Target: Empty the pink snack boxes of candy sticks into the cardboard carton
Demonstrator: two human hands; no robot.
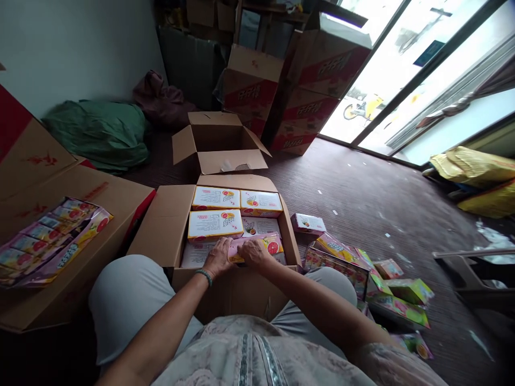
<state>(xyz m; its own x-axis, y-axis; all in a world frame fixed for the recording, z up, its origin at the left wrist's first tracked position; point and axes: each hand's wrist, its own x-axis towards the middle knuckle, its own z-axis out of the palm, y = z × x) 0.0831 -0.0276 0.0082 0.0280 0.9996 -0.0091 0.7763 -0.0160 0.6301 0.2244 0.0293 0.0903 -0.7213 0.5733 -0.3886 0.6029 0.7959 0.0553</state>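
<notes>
I sit on a dark ribbed floor (362,198) flecked with paper scraps. Right of the stacked red-printed cartons (306,91), tall glass doors (406,69) pour in daylight. Left of them stands a pale wall (76,48), with a green bundle (100,131) at its foot.

Person in light clothes, arms bare

Grey trousers (124,300), a pale patterned top (249,354) with a striped middle band, and a green bead bracelet (205,275) on the left wrist.
</notes>
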